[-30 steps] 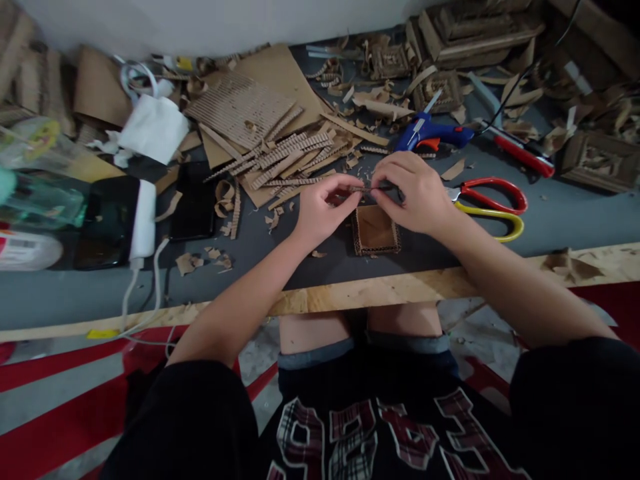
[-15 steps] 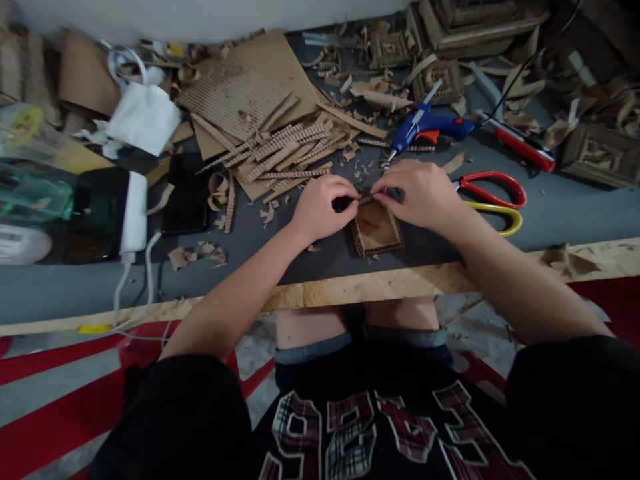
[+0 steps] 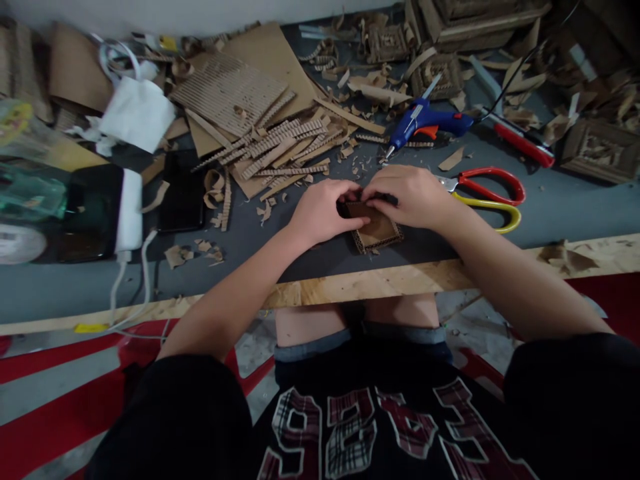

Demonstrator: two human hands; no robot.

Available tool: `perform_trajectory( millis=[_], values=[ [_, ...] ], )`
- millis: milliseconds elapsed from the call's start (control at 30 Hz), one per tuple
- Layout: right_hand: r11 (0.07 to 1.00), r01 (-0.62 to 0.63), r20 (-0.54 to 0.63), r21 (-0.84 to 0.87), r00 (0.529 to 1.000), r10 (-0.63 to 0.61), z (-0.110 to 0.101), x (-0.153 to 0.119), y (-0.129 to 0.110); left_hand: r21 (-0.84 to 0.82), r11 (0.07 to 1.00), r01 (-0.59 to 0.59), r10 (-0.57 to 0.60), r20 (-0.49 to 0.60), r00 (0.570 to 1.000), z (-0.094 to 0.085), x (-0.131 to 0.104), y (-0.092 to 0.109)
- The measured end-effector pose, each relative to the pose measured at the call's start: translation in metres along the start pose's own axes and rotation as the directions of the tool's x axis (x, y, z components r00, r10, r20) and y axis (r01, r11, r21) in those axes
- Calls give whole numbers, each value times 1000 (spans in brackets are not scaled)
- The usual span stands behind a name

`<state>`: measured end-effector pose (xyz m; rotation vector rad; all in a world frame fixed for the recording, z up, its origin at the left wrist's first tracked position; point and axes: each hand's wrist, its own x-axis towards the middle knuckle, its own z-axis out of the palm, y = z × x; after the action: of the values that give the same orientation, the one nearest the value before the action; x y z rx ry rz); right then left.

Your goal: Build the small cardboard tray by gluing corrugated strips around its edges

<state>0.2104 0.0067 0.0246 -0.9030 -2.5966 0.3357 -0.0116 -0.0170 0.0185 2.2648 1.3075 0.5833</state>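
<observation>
A small square cardboard tray (image 3: 378, 235), edged with corrugated strips, lies on the table near its front edge. My left hand (image 3: 330, 210) is closed at the tray's upper left corner, its thumb reaching over the inside. From the other side my right hand (image 3: 407, 195) pinches at the far edge, fingertips close to those of the left. The fingers hide that far edge and whatever strip runs along it. Beyond the hands lies a blue hot glue gun (image 3: 425, 123), nozzle toward me. Scissors (image 3: 490, 190) with one red and one yellow handle rest beside my right wrist.
Corrugated cardboard strips (image 3: 287, 150) and sheets (image 3: 230, 93) are heaped at the back. A red-handled cutter (image 3: 523, 143) and small cardboard frames (image 3: 603, 150) lie to the right. Leftward are a black phone (image 3: 183, 193), a white cable (image 3: 146, 273) and a white paper roll (image 3: 137, 113).
My left thumb has moved from the tray's edge to over its inside. My right hand has shifted slightly left, and the scissors' pivot has come into view.
</observation>
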Motion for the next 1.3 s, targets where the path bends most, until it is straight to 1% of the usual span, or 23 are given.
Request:
perform_trajectory(
  millis=[100,200,300,400,533,600,700,867,1167,1300],
  values=[
    [997,-69,-26,26,997,69,2,1,1,-26,1000,14,-15,-56,998,0,1,-2],
    [990,-122,-17,69,992,123,1,3,2,-22,1000,12,-14,-91,996,1,1,-5],
    [980,-180,-15,80,983,182,-4,3,4,-3,1000,6,-6,-99,995,3,2,-6],
    [972,-229,-18,47,973,230,-7,2,6,1,1000,4,-4,-101,995,4,2,-7],
    [967,-256,-59,13,965,256,-6,1,8,-6,1000,4,-5,-93,996,5,3,-9],
    [962,-272,-52,4,961,272,-6,0,9,-7,1000,3,-4,-92,996,6,3,-9],
    [963,-271,-11,-11,963,271,-9,-1,13,-17,1000,-7,5,-97,995,7,3,-11],
    [978,-209,22,0,978,209,-14,-2,19,-24,1000,-10,8,-92,996,9,4,-13],
    [976,-208,-31,-66,978,206,-10,-5,16,-19,1000,7,-8,-78,997,8,4,-12],
    [967,-243,-71,-80,969,238,-11,-5,12,-15,1000,13,-14,-75,997,8,4,-12]
  ],
)
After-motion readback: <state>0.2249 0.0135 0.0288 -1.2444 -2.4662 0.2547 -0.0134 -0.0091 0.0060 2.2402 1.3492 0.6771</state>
